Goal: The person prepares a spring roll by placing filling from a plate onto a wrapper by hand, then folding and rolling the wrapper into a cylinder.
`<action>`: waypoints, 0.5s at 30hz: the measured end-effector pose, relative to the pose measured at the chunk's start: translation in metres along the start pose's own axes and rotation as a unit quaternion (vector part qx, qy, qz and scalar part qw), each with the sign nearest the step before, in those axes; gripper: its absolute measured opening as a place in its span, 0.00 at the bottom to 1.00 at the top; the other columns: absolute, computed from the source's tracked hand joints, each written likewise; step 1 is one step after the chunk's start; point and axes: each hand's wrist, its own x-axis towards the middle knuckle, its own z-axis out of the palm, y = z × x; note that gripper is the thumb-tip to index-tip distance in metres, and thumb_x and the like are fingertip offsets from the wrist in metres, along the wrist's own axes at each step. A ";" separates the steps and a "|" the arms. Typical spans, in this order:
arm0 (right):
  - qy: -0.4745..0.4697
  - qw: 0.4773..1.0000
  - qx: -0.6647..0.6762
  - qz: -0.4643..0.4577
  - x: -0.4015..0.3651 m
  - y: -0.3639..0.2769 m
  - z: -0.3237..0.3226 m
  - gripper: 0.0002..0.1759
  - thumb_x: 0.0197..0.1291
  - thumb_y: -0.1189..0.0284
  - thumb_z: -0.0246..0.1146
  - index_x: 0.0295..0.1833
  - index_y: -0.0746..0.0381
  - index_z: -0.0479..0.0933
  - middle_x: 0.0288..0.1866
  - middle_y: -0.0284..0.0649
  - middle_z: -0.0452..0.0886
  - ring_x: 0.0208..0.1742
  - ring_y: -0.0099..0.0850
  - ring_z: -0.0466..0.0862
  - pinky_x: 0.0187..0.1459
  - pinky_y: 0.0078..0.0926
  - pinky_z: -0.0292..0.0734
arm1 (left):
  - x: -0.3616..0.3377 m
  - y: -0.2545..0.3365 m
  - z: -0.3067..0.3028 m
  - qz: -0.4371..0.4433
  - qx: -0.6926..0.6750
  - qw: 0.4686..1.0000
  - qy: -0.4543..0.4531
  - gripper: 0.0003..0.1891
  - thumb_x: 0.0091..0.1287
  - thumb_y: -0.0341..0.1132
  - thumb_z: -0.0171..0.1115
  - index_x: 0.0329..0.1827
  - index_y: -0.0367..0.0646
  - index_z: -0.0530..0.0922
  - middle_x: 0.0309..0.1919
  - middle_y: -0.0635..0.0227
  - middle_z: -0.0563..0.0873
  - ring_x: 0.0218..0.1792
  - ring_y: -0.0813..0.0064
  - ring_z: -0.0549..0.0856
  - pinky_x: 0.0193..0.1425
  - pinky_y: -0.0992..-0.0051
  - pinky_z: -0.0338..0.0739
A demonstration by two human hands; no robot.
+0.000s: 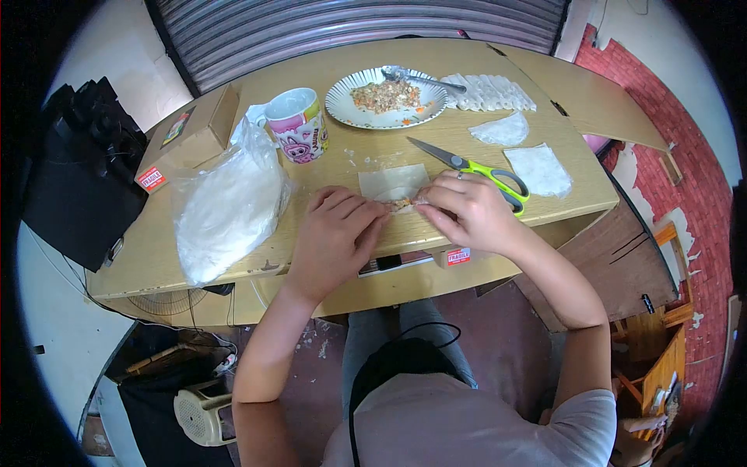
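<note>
A pale square spring roll wrapper (391, 179) lies at the table's front edge, with a strip of orange-flecked filling (401, 204) along its near side. My left hand (342, 229) pinches the wrapper's near left end, fingers closed. At the opposite end, my right hand (465, 206), wearing a ring, is closed on the wrapper beside the filling. Just behind that hand lie open-bladed scissors (475, 169) with green and black handles. Farther back, a paper plate (350, 117) carries chopped filling and a metal spoon (424, 79).
Finished rolls (490, 93) sit in a row at the back right, near a folded wrapper (500, 129) and a wrapper stack (538, 170). To the left stand a plastic bag of white wrappers (229, 210), a patterned mug (297, 128), a cardboard box (194, 128) and a black bag (82, 171).
</note>
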 end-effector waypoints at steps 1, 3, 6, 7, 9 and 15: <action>0.000 1.000 0.000 0.001 0.000 0.000 0.000 0.06 0.63 0.75 0.73 0.44 0.64 0.87 0.39 0.43 0.89 0.38 0.43 0.89 0.41 0.36 0.86 | 0.002 0.001 0.000 -0.015 -0.015 1.000 0.002 0.06 0.67 0.31 0.73 0.44 0.44 0.88 0.39 0.64 0.91 0.46 0.58 0.88 0.61 0.59 0.77; -0.013 0.997 0.054 0.049 0.002 -0.001 0.001 0.07 0.65 0.76 0.72 0.46 0.67 0.87 0.41 0.45 0.88 0.37 0.43 0.88 0.39 0.36 0.84 | 0.004 0.000 -0.001 -0.030 -0.029 0.999 0.004 0.05 0.67 0.31 0.73 0.43 0.44 0.88 0.39 0.64 0.91 0.46 0.58 0.88 0.60 0.59 0.77; -0.035 0.987 0.112 0.106 0.005 -0.003 0.000 0.08 0.67 0.76 0.71 0.47 0.69 0.87 0.45 0.46 0.88 0.38 0.41 0.87 0.38 0.34 0.82 | 0.007 0.000 0.000 -0.063 -0.039 0.997 -0.001 0.05 0.67 0.31 0.73 0.42 0.42 0.88 0.39 0.62 0.91 0.45 0.58 0.88 0.60 0.59 0.77; -0.034 0.987 0.112 0.107 0.006 -0.003 0.000 0.08 0.67 0.76 0.71 0.47 0.69 0.87 0.45 0.46 0.88 0.38 0.41 0.87 0.38 0.34 0.82 | 0.008 0.000 0.000 -0.082 -0.054 0.995 0.000 0.04 0.67 0.31 0.73 0.42 0.41 0.88 0.39 0.62 0.91 0.45 0.58 0.88 0.60 0.60 0.77; -0.045 0.982 0.129 0.130 0.007 -0.002 0.000 0.08 0.68 0.76 0.70 0.47 0.69 0.87 0.47 0.45 0.87 0.40 0.38 0.86 0.37 0.32 0.81 | 0.010 0.002 0.001 -0.101 -0.069 0.992 0.001 0.05 0.68 0.31 0.73 0.41 0.39 0.87 0.38 0.62 0.91 0.45 0.57 0.88 0.60 0.60 0.77; -0.080 0.959 0.172 0.209 0.016 -0.006 -0.005 0.08 0.68 0.74 0.69 0.46 0.69 0.87 0.45 0.47 0.87 0.43 0.46 0.87 0.47 0.40 0.82 | 0.013 0.000 0.002 -0.133 -0.093 0.987 0.005 0.06 0.68 0.31 0.73 0.39 0.37 0.87 0.35 0.61 0.91 0.42 0.58 0.90 0.57 0.61 0.79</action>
